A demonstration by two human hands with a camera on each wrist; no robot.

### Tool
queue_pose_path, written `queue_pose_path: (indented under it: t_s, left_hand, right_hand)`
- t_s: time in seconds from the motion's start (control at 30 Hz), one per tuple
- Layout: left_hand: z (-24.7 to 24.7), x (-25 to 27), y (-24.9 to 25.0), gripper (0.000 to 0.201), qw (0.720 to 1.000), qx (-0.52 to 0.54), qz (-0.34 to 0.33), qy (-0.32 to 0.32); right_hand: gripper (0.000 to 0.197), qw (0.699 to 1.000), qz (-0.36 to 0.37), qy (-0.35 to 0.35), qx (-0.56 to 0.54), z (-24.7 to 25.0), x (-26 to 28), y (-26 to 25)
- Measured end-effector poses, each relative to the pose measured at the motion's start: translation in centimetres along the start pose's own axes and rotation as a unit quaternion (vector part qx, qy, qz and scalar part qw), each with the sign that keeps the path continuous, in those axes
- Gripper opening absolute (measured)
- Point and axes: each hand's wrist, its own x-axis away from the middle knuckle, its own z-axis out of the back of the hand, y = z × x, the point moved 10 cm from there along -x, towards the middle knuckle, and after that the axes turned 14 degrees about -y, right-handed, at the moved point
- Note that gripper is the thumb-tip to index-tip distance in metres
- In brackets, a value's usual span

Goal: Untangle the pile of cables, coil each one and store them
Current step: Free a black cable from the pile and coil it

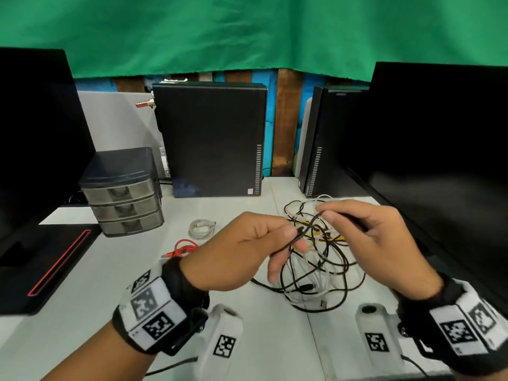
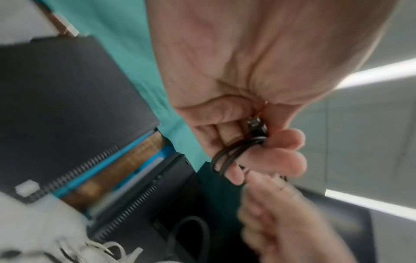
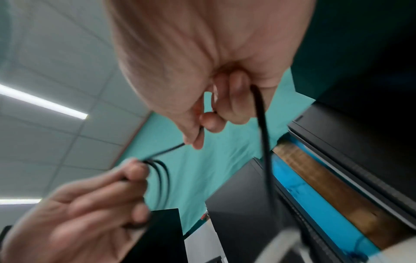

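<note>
Left hand (image 1: 242,251) pinches small loops of a thin black cable (image 1: 301,233), thumb and fingers curled round them; the left wrist view shows the plug end (image 2: 256,125) tucked at the thumb. Right hand (image 1: 368,237) pinches the same cable further along, fingers curled, with a short run stretched between the two hands above the table. Judgement: the cable is light, limp and springy, so loops will pop open unless pinched where they cross. Best taken near the plug and fed through the fingers, without yanking, since the tail probably still runs into the pile, though the view does not let me trace it.

Just below and beyond the hands, the pile of cables (image 1: 327,273) lies on the white table (image 1: 261,339), with black, white and yellow strands still tangled. Left of it lie a red cable (image 1: 183,247) bunched up and a white cable (image 1: 202,229) already coiled. Smooth tabletop, so cables should slide easily. Further left is a small drawer unit (image 1: 123,193), likely the storage. Behind stand two computer towers (image 1: 211,138), dark monitors on both sides, and a green cloth (image 1: 247,31) as backdrop.
</note>
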Motion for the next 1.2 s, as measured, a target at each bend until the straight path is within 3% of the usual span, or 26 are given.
queue_pose_path:
  t_s: [0.13, 0.23, 0.37, 0.43, 0.5, 0.57, 0.63, 0.7, 0.83, 0.9, 1.03, 1.13, 1.2]
  left_hand:
    - [-0.1, 0.5, 2.7, 0.038, 0.983, 0.167, -0.08, -0.012]
    - [1.6, 0.9, 3.7, 0.039, 0.957, 0.251, -0.134, 0.064]
    - [4.3, 1.5, 1.8, 0.03, 0.897, 0.36, -0.155, 0.202]
    - [5.4, 1.7, 0.6, 0.024, 0.919, 0.275, -0.124, 0.255]
    - [6.1, 2.1, -0.1, 0.028, 0.95, 0.045, -0.064, 0.301]
    - [5.2, 1.8, -0.1, 0.026, 0.941, -0.173, -0.034, 0.29]
    - [3.3, 0.9, -0.5, 0.027, 0.922, -0.315, -0.015, 0.225]
    - [2.5, 0.2, -1.3, 0.037, 0.918, -0.36, 0.024, 0.165]
    - [1.0, -0.2, -2.4, 0.039, 0.982, -0.173, 0.07, 0.041]
    - [0.3, -0.2, -2.0, 0.033, 0.988, -0.135, 0.076, 0.019]
    - [2.2, 0.0, -1.8, 0.035, 0.988, -0.115, 0.059, 0.078]
    - [4.6, 0.5, -2.9, 0.038, 0.98, -0.092, 0.082, 0.156]
    - [6.2, 1.2, -3.5, 0.039, 0.969, -0.067, 0.096, 0.22]
  right_hand:
    - [0.025, 0.998, -0.035, -0.053, -0.031, -3.1, -0.4, 2.7]
    - [0.025, 0.992, -0.055, -0.105, -0.035, -6.3, -0.1, 3.4]
    - [0.027, 0.977, -0.054, -0.203, -0.041, -10.8, 1.2, 2.5]
    - [0.026, 0.968, -0.033, -0.246, -0.026, -12.3, 1.9, 1.0]
    - [0.023, 0.965, -0.011, -0.263, 0.0, -12.3, 2.0, -0.4]
    - [0.02, 0.963, 0.005, -0.268, 0.014, -11.3, 1.8, -1.4]
    - [0.025, 0.968, 0.031, -0.248, 0.034, -9.8, 1.4, -2.1]
    - [0.027, 0.979, 0.039, -0.195, 0.048, -7.5, 0.8, -1.9]
    - [0.008, 0.993, 0.04, -0.091, 0.064, -3.1, -0.1, -0.7]
    - [0.006, 0.989, 0.035, -0.084, 0.119, -2.6, -0.3, 0.3]
    - [0.028, 0.982, -0.021, -0.084, 0.169, -1.7, -0.5, 3.2]
    - [0.055, 0.975, -0.073, -0.038, 0.207, -0.2, -0.4, 4.9]
    - [0.057, 0.967, -0.109, -0.006, 0.23, 0.6, -0.2, 5.9]
